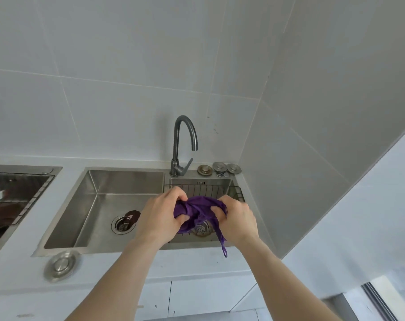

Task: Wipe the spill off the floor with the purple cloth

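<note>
Over steel sink (127,181), both hands (159,216) (238,218) bunch purple cloth (196,208).

purple cloth (198,209), steel-grey sink (118,181), dark grey tap (180,144)

Two bare arms and hands

The left hand (161,216) and right hand (237,218) wore no gloves, rings or watch. Both arms were bare, with no sleeves showing anywhere.

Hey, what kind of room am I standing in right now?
Most likely a kitchen: a stainless double sink set in a white counter, a gooseneck tap behind it, and tiled walls. Both hands hold a purple cloth over the smaller basin.
</note>
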Available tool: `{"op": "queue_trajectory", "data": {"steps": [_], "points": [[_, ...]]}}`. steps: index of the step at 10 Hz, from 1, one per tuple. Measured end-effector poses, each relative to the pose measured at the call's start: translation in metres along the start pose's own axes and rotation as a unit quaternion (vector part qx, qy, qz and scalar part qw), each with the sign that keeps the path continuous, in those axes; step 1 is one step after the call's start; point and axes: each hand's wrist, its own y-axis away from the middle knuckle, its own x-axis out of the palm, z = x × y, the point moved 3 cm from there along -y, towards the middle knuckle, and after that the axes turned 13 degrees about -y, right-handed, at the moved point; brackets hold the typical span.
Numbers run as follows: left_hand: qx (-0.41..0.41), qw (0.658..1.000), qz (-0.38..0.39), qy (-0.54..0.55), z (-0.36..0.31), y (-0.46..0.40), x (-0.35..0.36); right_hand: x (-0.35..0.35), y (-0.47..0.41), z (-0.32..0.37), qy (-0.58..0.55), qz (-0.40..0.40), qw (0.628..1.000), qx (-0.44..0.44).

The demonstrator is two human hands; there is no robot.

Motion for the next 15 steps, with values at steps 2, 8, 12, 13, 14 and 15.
{"op": "queue_trajectory", "data": {"steps": [2, 8, 12, 13, 14, 15], "points": [[-0.013, 0.999, 0.034, -0.031, 0.026, -0.066, 0.049, 0.035, -0.077, -0.039, -0.024, 0.030, 0.999, 0.015], [-0.040, 0.946, 0.279, -0.158, 0.082, -0.184, 0.237, 0.153, -0.226, -0.191, 0.089, 0.219, 0.970, 0.056], [-0.034, 0.909, 0.379, -0.170, 0.102, -0.157, 0.278, 0.201, -0.201, -0.217, 0.136, 0.379, 0.915, 0.020], [-0.024, 0.923, 0.344, -0.173, 0.099, -0.163, 0.267, 0.194, -0.204, -0.210, 0.133, 0.359, 0.924, 0.023], [-0.023, 0.935, 0.306, -0.178, 0.098, -0.163, 0.247, 0.179, -0.204, -0.204, 0.118, 0.335, 0.933, 0.063], [-0.020, 0.940, 0.291, -0.177, 0.093, -0.156, 0.220, 0.160, -0.196, -0.190, 0.129, 0.322, 0.935, 0.076]]}}
